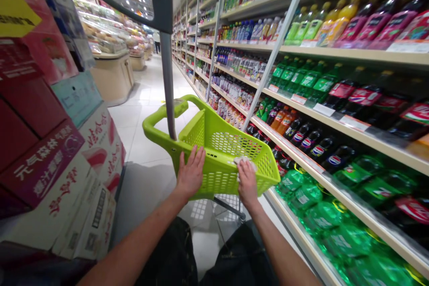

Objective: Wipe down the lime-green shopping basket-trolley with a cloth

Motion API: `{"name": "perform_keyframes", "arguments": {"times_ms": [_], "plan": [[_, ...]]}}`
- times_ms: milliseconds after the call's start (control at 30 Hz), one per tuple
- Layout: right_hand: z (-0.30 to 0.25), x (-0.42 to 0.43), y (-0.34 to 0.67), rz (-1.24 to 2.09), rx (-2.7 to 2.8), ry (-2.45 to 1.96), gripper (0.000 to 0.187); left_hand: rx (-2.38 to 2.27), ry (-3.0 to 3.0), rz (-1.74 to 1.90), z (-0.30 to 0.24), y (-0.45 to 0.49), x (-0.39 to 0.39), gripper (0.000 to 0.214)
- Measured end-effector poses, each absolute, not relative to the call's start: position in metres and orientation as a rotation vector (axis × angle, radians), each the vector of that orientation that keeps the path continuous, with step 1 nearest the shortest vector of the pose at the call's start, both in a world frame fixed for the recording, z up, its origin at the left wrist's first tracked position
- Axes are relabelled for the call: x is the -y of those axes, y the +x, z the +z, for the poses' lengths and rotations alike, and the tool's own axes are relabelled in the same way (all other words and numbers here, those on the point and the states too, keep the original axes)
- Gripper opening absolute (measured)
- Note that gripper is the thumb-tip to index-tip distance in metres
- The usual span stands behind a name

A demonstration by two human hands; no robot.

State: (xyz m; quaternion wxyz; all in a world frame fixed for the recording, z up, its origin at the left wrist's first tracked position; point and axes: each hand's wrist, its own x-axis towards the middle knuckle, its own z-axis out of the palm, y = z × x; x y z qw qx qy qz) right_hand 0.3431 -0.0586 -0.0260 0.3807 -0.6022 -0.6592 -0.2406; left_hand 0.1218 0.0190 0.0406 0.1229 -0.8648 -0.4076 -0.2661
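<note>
A lime-green plastic shopping basket cart (217,143) stands in a supermarket aisle right in front of me. My left hand (191,172) lies flat on its near wall, fingers stretched over the rim. My right hand (247,181) presses a small white cloth (244,161) against the rim of the same wall, fingers closed over it. A grey pole (168,89) rises from the cart's handle end (157,127).
Shelves of bottled drinks (321,98) line the right side along the whole aisle. Stacked red and white cartons (60,165) stand at the left. A tiled floor (144,98) runs ahead to display counters (112,71); a person stands far down the aisle.
</note>
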Motion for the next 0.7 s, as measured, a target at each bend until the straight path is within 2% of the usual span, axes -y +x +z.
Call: {"name": "perform_keyframes", "arguments": {"times_ms": [233, 500, 700], "plan": [[-0.036, 0.094, 0.416, -0.771, 1.389, -1.716, 0.058, 1.216, -2.523, -0.666, 0.039, 0.137, -0.018, 0.061], [-0.019, 0.057, 0.341, -0.425, 1.606, -1.485, 0.057, 1.212, -2.518, -0.673, 0.044, 0.145, -0.014, 0.062], [-0.009, 0.069, 0.416, -0.298, 0.996, -1.632, 0.042, 1.226, -2.508, -0.669, 0.045, 0.148, -0.016, 0.063]]}}
